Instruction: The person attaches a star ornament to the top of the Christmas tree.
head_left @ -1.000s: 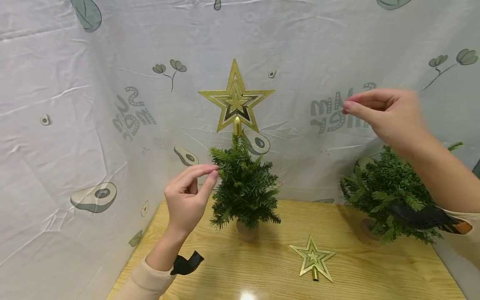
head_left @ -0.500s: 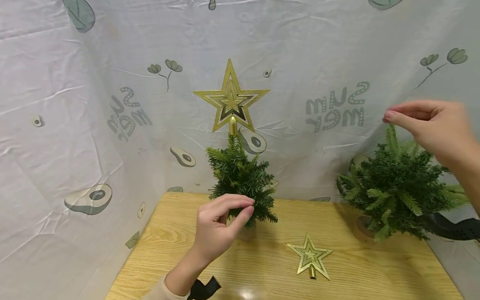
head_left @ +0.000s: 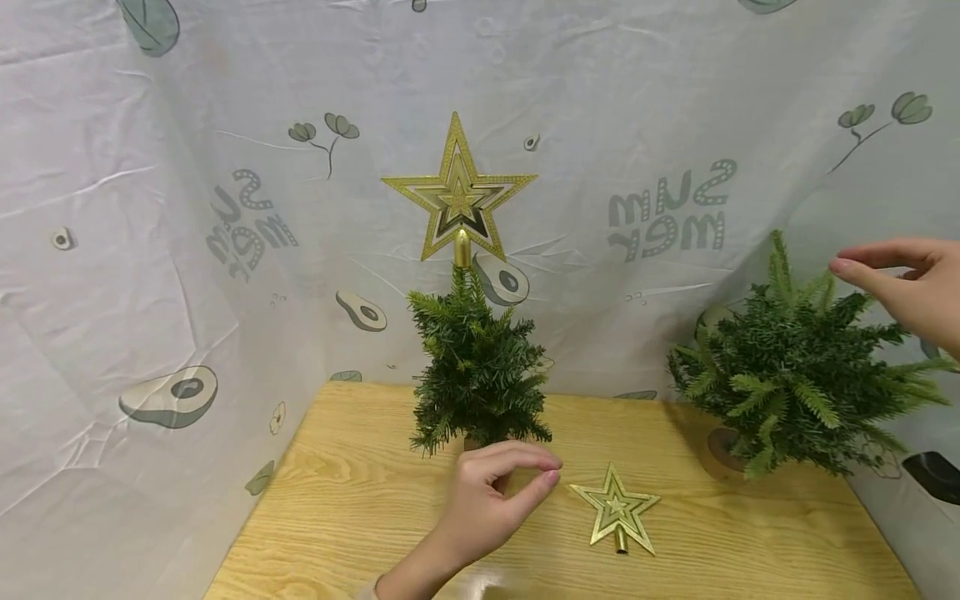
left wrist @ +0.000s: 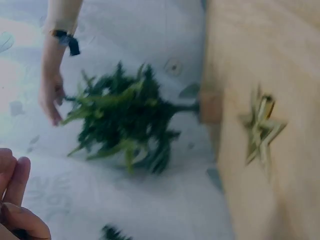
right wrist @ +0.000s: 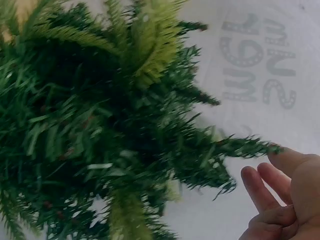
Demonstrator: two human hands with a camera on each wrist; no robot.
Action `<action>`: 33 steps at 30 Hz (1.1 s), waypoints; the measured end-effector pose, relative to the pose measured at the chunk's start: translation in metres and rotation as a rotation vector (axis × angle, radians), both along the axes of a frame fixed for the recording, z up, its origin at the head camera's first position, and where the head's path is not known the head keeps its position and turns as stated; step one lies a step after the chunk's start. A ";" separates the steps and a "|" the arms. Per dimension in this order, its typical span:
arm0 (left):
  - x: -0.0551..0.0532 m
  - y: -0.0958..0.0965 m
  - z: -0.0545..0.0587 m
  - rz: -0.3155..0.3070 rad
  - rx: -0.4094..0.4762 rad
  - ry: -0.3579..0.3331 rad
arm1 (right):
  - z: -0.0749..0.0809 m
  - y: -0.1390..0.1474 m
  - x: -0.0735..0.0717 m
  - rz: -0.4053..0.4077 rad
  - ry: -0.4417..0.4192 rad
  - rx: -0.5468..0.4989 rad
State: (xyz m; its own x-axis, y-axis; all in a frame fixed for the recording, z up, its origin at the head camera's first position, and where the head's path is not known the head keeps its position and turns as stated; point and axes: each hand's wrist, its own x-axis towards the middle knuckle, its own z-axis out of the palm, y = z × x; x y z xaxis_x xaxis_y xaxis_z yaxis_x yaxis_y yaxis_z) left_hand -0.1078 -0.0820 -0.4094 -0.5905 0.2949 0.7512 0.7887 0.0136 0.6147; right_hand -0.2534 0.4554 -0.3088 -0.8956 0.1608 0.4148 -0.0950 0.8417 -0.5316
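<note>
Our left hand [head_left: 480, 508], fingertips almost together, near flat-lying golden openwork star [head_left: 617, 507], our right hand [head_left: 930, 292], fingertips slightly apart, beside bushy green tree [head_left: 795, 375].

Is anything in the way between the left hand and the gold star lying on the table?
Nothing visible is. In the head view, only wooden tabletop shows in the gap between the left hand and the gold star; the star-topped tree stands farther back, off that line.
</note>
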 end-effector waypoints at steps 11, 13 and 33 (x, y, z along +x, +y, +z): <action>0.004 0.045 -0.054 -0.004 -0.148 -0.355 | -0.027 0.021 -0.010 0.011 0.008 0.121; -0.002 0.050 -0.066 0.021 -0.184 -0.398 | -0.026 0.020 -0.008 0.004 -0.003 0.127; -0.037 0.081 -0.167 0.178 -0.648 -0.589 | -0.035 0.029 0.006 -0.049 -0.071 0.064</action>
State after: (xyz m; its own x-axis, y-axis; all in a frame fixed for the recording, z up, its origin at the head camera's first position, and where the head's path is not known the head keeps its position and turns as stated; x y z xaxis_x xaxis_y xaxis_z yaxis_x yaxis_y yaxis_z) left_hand -0.1451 -0.0014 -0.5761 -0.9057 0.4230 0.0296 0.3006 0.5912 0.7484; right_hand -0.2474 0.4842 -0.3439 -0.9147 0.1803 0.3617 -0.0173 0.8768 -0.4806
